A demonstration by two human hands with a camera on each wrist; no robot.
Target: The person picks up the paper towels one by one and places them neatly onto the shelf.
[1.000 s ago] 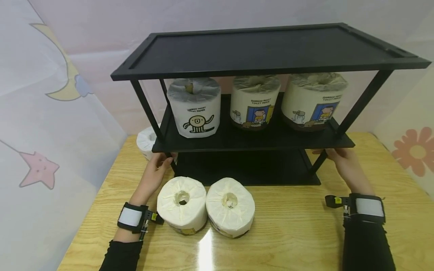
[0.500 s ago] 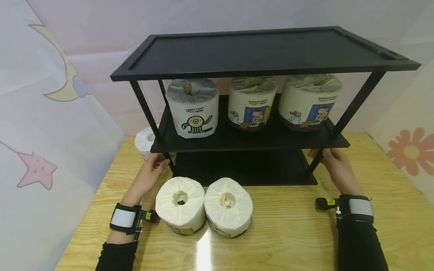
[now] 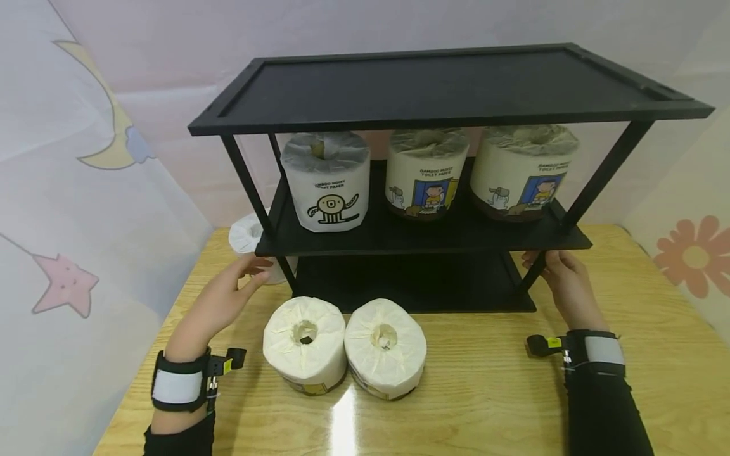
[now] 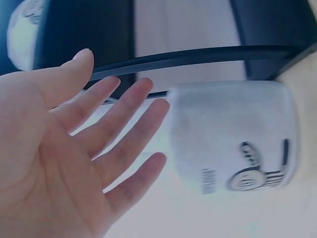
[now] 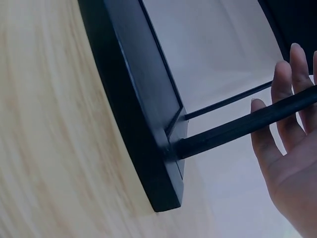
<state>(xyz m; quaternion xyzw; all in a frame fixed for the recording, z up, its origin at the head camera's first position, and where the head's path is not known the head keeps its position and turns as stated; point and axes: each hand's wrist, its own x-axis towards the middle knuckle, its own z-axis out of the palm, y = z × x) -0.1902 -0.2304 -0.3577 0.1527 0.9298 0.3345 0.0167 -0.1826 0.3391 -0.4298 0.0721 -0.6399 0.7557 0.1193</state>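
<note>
In the head view, a black two-tier rack point(image 3: 422, 244) stands on the wooden table, tilted slightly in sight. Its middle shelf bears a white toilet roll point(image 3: 326, 180) and two cream ones point(image 3: 428, 172) point(image 3: 523, 172). My left hand point(image 3: 219, 301) hovers beside the rack's left post, fingers spread and apart from it; nearby stands another white toilet roll point(image 4: 233, 136). At the right post point(image 5: 247, 119), my right hand point(image 3: 564, 282) lies with its fingers extended behind it, touching it. The thumb is hidden in the right wrist view.
Two cream toilet rolls point(image 3: 305, 345) point(image 3: 386, 348) stand side by side on the table point(image 3: 473, 380) before the rack. A patterned cloth point(image 3: 154, 76) hangs behind and at both sides.
My left hand has come off the left post and drawn back to the left and nearer. The right hand stays at its post. The rack shows only a slight shift in view.
</note>
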